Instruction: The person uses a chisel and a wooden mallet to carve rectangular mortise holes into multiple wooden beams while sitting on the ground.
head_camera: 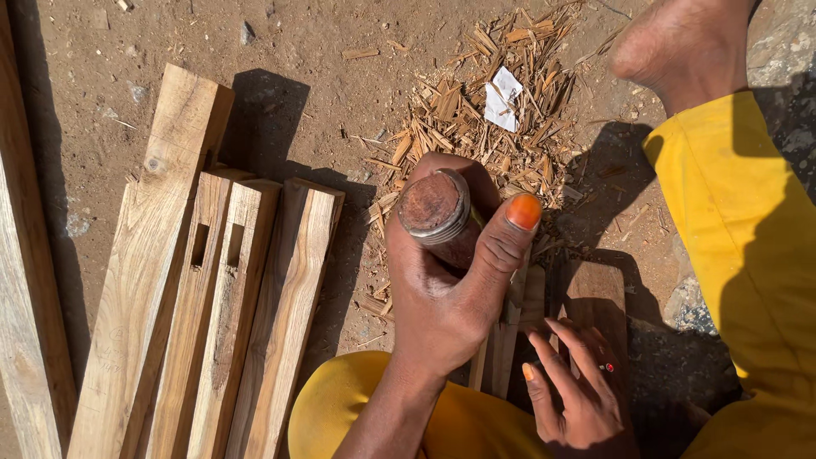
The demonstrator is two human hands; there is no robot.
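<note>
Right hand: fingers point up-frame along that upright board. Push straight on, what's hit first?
Likely nothing but the board itself: the right hand lies flat on it, so the fingers would slide toward its top edge. Past that lies shaded dirt, then the wood chips. Depth is unclear.

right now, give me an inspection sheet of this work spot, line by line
surface: bare dirt ground, sunlit, with hard shadows
job's things: a wooden-handled tool, butt end up, over a narrow wood piece between the knees
clutter: wood chips heaped ahead, a white paper scrap on them; small stones about
grippers: left hand wrapped round the tool handle, thumb up; right hand flat on the wood piece, a ring on one finger
cables: nothing seen
surroundings: planks lying side by side at left, two with cut slots; yellow trouser legs; a bare foot at upper right
</note>
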